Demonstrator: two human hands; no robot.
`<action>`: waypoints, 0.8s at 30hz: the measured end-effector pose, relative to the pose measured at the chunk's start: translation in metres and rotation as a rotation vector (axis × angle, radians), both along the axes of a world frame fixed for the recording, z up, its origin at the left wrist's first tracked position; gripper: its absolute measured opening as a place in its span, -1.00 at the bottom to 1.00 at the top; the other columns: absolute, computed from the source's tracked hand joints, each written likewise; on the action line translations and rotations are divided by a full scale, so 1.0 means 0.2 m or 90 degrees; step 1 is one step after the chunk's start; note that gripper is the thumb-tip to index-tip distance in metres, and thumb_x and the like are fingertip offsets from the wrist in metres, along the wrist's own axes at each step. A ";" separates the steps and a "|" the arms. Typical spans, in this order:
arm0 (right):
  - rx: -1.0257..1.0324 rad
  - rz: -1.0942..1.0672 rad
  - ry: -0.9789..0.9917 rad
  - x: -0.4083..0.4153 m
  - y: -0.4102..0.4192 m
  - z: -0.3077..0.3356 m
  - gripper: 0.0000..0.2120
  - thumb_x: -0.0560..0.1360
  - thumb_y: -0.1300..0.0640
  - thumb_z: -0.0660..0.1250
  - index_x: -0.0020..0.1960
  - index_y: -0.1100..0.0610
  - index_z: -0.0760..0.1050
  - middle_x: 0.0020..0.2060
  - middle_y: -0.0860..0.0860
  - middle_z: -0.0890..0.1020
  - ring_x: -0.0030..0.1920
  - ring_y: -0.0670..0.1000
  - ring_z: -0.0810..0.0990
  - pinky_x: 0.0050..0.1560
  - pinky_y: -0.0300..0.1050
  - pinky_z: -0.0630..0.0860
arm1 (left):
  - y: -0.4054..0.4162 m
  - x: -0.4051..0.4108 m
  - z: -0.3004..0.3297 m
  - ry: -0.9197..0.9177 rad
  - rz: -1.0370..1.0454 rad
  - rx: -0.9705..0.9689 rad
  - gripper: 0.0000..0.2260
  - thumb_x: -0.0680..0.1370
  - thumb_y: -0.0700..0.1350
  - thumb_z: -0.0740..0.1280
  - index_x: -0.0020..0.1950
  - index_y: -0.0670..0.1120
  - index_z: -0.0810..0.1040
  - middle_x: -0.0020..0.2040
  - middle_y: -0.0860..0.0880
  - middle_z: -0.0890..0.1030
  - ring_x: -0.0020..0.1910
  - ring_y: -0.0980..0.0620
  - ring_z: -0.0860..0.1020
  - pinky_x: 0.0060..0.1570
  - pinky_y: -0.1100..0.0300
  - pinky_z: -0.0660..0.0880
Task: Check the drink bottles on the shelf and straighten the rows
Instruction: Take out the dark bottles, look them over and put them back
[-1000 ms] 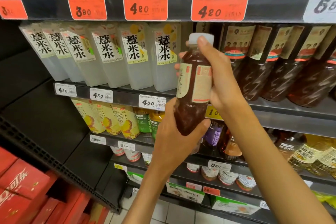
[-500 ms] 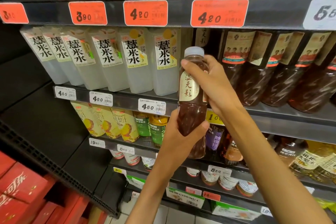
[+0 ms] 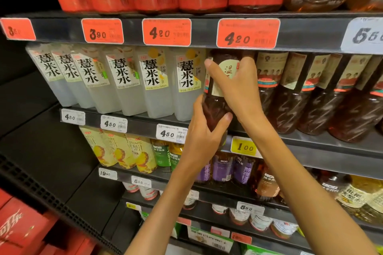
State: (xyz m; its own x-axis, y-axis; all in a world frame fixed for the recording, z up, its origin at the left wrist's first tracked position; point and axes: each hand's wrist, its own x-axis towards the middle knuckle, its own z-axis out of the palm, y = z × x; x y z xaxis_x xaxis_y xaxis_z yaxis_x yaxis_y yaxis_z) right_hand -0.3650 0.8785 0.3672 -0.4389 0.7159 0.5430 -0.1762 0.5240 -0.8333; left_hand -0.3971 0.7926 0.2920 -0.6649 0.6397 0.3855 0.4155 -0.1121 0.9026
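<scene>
1. Head view: a dark brown drink bottle (image 3: 215, 107) is held upright at the front edge of the second shelf (image 3: 310, 141), between the white bottles (image 3: 124, 80) on its left and the row of dark brown bottles (image 3: 310, 97) on its right.
2. Its lower body is gripped by the left hand (image 3: 204, 136), thumb curled across the front.
3. Its upper label is covered by the right hand (image 3: 234, 87), fingers (image 3: 213, 68) wrapped round the bottle.
4. Red price tags (image 3: 166, 32) are fixed on the shelf edge above; white tags (image 3: 171, 133) and a yellow tag (image 3: 244, 147) are seen below.
5. Yellow juice cartons (image 3: 124, 149) are shelved lower left; red crates (image 3: 22, 227) lie at the near left.
</scene>
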 end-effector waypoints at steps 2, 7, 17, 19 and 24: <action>0.027 -0.030 0.006 -0.01 0.02 0.02 -0.62 0.46 -0.04 0.44 -0.26 -0.01 0.23 -0.29 -0.09 0.36 -0.30 -0.22 0.42 -0.26 -0.38 0.37 | 0.02 0.00 0.01 0.013 0.004 0.007 -0.55 0.50 0.07 0.31 0.27 0.34 0.16 0.18 0.34 0.42 0.15 0.48 0.42 0.03 0.57 0.36; 0.041 -0.014 0.006 -0.03 0.05 0.02 -0.64 0.48 0.01 0.43 -0.29 0.02 0.25 -0.33 -0.07 0.37 -0.29 -0.12 0.40 -0.28 -0.24 0.38 | 0.10 -0.04 -0.01 0.028 -0.002 0.001 -0.39 0.49 0.08 0.31 0.45 0.19 0.07 0.37 0.05 0.39 0.34 0.18 0.38 0.26 0.28 0.36; 0.055 0.010 0.024 -0.03 0.07 -0.04 -0.63 0.44 -0.02 0.46 -0.19 -0.07 0.22 -0.25 -0.12 0.35 -0.24 -0.42 0.41 -0.20 -0.48 0.39 | 0.13 -0.04 -0.07 0.036 0.063 0.014 -0.37 0.53 -0.16 0.39 0.51 -0.07 0.15 0.40 -0.01 0.34 0.32 0.23 0.34 0.16 0.56 0.30; 0.059 0.006 0.032 -0.03 0.08 -0.05 -0.61 0.43 -0.02 0.48 -0.19 -0.07 0.22 -0.25 -0.14 0.34 -0.23 -0.44 0.40 -0.19 -0.52 0.36 | 0.10 -0.02 -0.11 0.060 0.107 -0.003 -0.37 0.51 -0.17 0.41 0.50 -0.09 0.20 0.38 -0.03 0.35 0.33 0.17 0.34 0.19 0.56 0.27; 0.088 -0.010 -0.017 -0.01 0.08 -0.07 -0.65 0.48 -0.08 0.41 -0.13 -0.02 0.22 -0.24 -0.11 0.35 -0.22 -0.23 0.41 -0.22 -0.47 0.34 | 0.05 0.00 -0.15 0.108 0.168 -0.039 -0.47 0.53 -0.17 0.39 0.46 -0.07 0.31 0.35 -0.03 0.41 0.29 0.15 0.38 0.21 0.53 0.26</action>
State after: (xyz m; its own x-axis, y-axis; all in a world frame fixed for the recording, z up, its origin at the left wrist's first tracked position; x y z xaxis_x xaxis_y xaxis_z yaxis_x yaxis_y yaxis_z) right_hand -0.3678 0.8937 0.3524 -0.4440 0.6418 0.6252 -0.1453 0.6370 -0.7571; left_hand -0.3967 0.8031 0.2616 -0.7404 0.4793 0.4713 0.5683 0.0718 0.8197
